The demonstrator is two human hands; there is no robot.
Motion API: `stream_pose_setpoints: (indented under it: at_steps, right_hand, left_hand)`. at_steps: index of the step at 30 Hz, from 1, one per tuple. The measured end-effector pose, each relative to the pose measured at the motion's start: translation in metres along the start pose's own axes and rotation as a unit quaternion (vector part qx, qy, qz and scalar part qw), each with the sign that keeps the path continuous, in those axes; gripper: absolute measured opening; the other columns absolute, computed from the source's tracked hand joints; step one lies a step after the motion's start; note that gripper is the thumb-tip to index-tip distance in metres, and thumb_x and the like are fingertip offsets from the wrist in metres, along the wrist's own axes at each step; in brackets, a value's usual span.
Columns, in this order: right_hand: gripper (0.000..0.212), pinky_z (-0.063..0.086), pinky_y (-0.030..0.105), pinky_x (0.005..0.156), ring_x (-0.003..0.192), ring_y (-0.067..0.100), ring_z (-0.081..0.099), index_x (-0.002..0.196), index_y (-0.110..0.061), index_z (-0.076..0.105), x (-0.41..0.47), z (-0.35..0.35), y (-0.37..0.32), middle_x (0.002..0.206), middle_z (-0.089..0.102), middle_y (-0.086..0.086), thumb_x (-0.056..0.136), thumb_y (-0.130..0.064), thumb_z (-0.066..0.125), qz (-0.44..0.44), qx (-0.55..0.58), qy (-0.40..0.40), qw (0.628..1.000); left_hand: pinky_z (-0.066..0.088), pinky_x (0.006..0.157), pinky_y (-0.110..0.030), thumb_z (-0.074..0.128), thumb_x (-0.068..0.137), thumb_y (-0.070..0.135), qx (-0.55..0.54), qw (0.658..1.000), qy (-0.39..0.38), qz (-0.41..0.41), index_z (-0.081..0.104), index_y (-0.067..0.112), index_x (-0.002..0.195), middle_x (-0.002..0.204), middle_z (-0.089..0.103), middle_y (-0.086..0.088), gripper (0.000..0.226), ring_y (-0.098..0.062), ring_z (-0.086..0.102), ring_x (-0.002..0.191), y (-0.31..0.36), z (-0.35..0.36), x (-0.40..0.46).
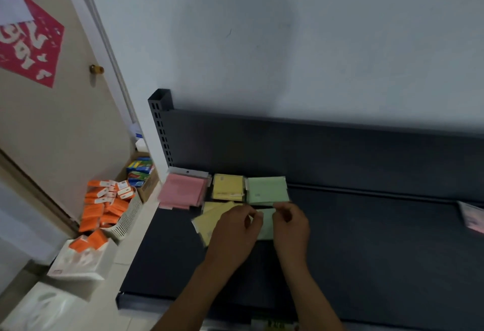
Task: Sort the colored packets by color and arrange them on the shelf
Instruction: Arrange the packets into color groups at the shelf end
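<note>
Head view: no brand or label can be read; the small marks on the packets are blurred, and the red poster (28, 40) on the door bears white characters too stylised to make out. On the dark shelf (366, 252), three stacks stand in a row against its back left corner: a pink stack (182, 190), a yellow stack (227, 186) just beside it, and a green stack (265, 189) just beside that. In front of them the left hand (235, 228) and right hand (289, 226) meet over a pale green packet (265, 223), each pinching one side of it between thumb and curled fingers. Loose yellow packets (208, 222) lie under and left of the left hand. More packets (472, 216) sit well apart at the shelf's right edge. Between them the shelf is bare, as is its front strip. Left of the shelf, on the floor, a basket (125, 223) holds orange packs (107, 205).
</note>
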State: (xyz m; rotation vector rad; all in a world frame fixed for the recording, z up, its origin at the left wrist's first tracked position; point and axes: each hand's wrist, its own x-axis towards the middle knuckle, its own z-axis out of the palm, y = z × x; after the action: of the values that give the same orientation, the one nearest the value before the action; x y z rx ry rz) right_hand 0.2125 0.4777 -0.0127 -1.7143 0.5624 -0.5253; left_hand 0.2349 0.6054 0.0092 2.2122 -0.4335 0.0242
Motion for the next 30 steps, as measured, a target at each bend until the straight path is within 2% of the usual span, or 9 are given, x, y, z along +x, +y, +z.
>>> stream_pose_setpoints:
  at_steps: [3, 6, 8, 11, 12, 15, 18, 24, 30]
  right_hand:
    - [0.024, 0.048, 0.009, 0.069, 0.084, -0.001, 0.064, 0.096, -0.017, 0.072, -0.003, 0.017, -0.015, 0.098, 0.069, -0.002, 0.094, -0.001, 0.055, 0.002, -0.005, -0.046, 0.999]
    - [0.024, 0.051, 0.012, 0.067, 0.081, -0.002, 0.065, 0.098, -0.016, 0.073, -0.008, 0.022, -0.027, 0.093, 0.071, -0.006, 0.095, -0.003, 0.053, -0.024, -0.009, -0.053, 0.998]
    - [0.022, 0.054, 0.019, 0.07, 0.081, 0.002, 0.066, 0.098, -0.018, 0.073, -0.012, 0.016, -0.029, 0.091, 0.071, -0.008, 0.095, -0.006, 0.054, -0.039, -0.009, -0.049, 0.998]
    - [0.018, 0.058, 0.031, 0.069, 0.079, 0.011, 0.069, 0.096, -0.018, 0.072, -0.019, 0.001, -0.024, 0.089, 0.072, -0.004, 0.095, -0.008, 0.057, -0.031, 0.006, -0.036, 0.999]
    - [0.018, 0.058, 0.031, 0.068, 0.078, 0.014, 0.07, 0.095, -0.017, 0.072, -0.022, -0.004, -0.023, 0.088, 0.072, -0.002, 0.095, -0.007, 0.058, -0.028, 0.012, -0.031, 0.999]
    - [0.015, 0.06, 0.034, 0.07, 0.08, 0.016, 0.071, 0.095, -0.014, 0.072, -0.03, -0.021, -0.019, 0.089, 0.073, -0.001, 0.094, -0.005, 0.06, -0.023, 0.028, -0.031, 0.999]
    - [0.016, 0.061, 0.037, 0.074, 0.083, 0.016, 0.071, 0.097, -0.015, 0.073, -0.034, -0.044, -0.018, 0.091, 0.074, -0.002, 0.094, -0.006, 0.061, -0.016, 0.025, -0.014, 0.999]
    - [0.013, 0.059, 0.031, 0.071, 0.077, 0.016, 0.071, 0.097, -0.016, 0.072, -0.034, -0.101, -0.008, 0.086, 0.074, 0.002, 0.095, -0.008, 0.062, 0.005, 0.011, 0.045, 0.999]
    - [0.013, 0.06, 0.036, 0.072, 0.078, 0.019, 0.071, 0.097, -0.013, 0.072, -0.025, -0.159, 0.005, 0.086, 0.074, 0.004, 0.094, -0.006, 0.062, 0.012, -0.002, 0.093, 0.996]
  left_hand:
    - [0.045, 0.064, -0.037, 0.051, 0.102, 0.033, -0.024, 1.0, -0.012, -0.001, 0.058, 0.022, 0.076, 0.072, 0.058, 0.002, 0.029, -0.012, 0.055, 0.067, 0.0, -0.007, -0.002]
    - [0.046, 0.066, -0.048, 0.048, 0.105, 0.03, -0.062, 0.998, -0.006, 0.005, 0.059, 0.013, 0.082, 0.073, 0.059, -0.004, 0.031, -0.018, 0.056, 0.067, 0.001, -0.013, -0.001]
    - [0.046, 0.063, -0.043, 0.049, 0.104, 0.031, -0.078, 0.997, -0.001, 0.02, 0.058, 0.018, 0.082, 0.072, 0.058, 0.002, 0.027, -0.014, 0.057, 0.067, 0.005, -0.017, -0.002]
    - [0.042, 0.06, -0.018, 0.053, 0.103, 0.031, -0.08, 0.996, -0.01, 0.034, 0.062, 0.027, 0.09, 0.077, 0.062, 0.014, 0.017, -0.001, 0.059, 0.071, 0.011, -0.016, -0.007]
    - [0.042, 0.061, -0.015, 0.054, 0.103, 0.032, -0.078, 0.996, -0.014, 0.035, 0.063, 0.027, 0.093, 0.08, 0.064, 0.015, 0.015, 0.001, 0.059, 0.074, 0.012, -0.014, -0.009]
    - [0.048, 0.067, -0.02, 0.054, 0.102, 0.036, -0.076, 0.996, -0.03, 0.038, 0.063, 0.026, 0.103, 0.088, 0.066, 0.014, 0.013, 0.001, 0.061, 0.078, 0.017, -0.002, -0.013]
    - [0.046, 0.064, -0.02, 0.055, 0.102, 0.036, -0.079, 0.994, -0.053, 0.054, 0.059, 0.028, 0.111, 0.088, 0.066, 0.012, 0.012, 0.0, 0.061, 0.075, 0.033, 0.012, -0.014]
    - [0.051, 0.071, -0.026, 0.057, 0.1, 0.036, -0.099, 0.987, -0.092, 0.084, 0.056, 0.03, 0.119, 0.091, 0.065, 0.015, 0.019, 0.001, 0.061, 0.082, 0.068, 0.048, -0.014]
    - [0.043, 0.068, -0.011, 0.061, 0.099, 0.033, -0.1, 0.979, -0.132, 0.116, 0.059, 0.026, 0.118, 0.09, 0.065, 0.015, 0.021, 0.009, 0.06, 0.079, 0.107, 0.096, -0.014]
